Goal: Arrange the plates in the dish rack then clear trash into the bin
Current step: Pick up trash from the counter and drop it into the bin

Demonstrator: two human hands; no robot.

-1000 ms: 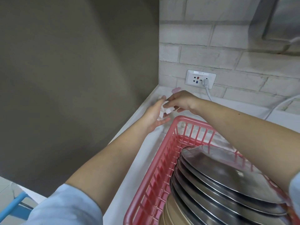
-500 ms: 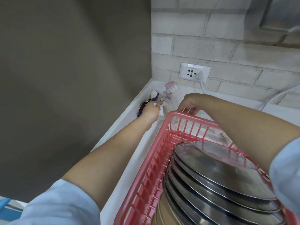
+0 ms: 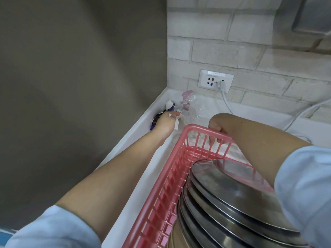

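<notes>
Several steel plates (image 3: 241, 199) stand leaning in a pink plastic dish rack (image 3: 161, 203) at the lower right. In the far corner of the white counter lies trash: a white and purple wrapper (image 3: 170, 105), and pink and clear plastic (image 3: 188, 101). My left hand (image 3: 165, 122) reaches into that corner with fingers curled around a white crumpled scrap and a dark purple wrapper. My right hand (image 3: 217, 127) grips the far rim of the dish rack, fingers hooked over the edge.
A grey wall runs along the left of the white counter (image 3: 136, 158). A brick wall at the back carries a socket plate (image 3: 215, 81) with a white cable (image 3: 226, 102) plugged in, trailing across the counter to the right.
My right hand left the trash pile and came back to take hold of the rack's far rim. My left hand stays at the trash in the corner, now uncovered.
</notes>
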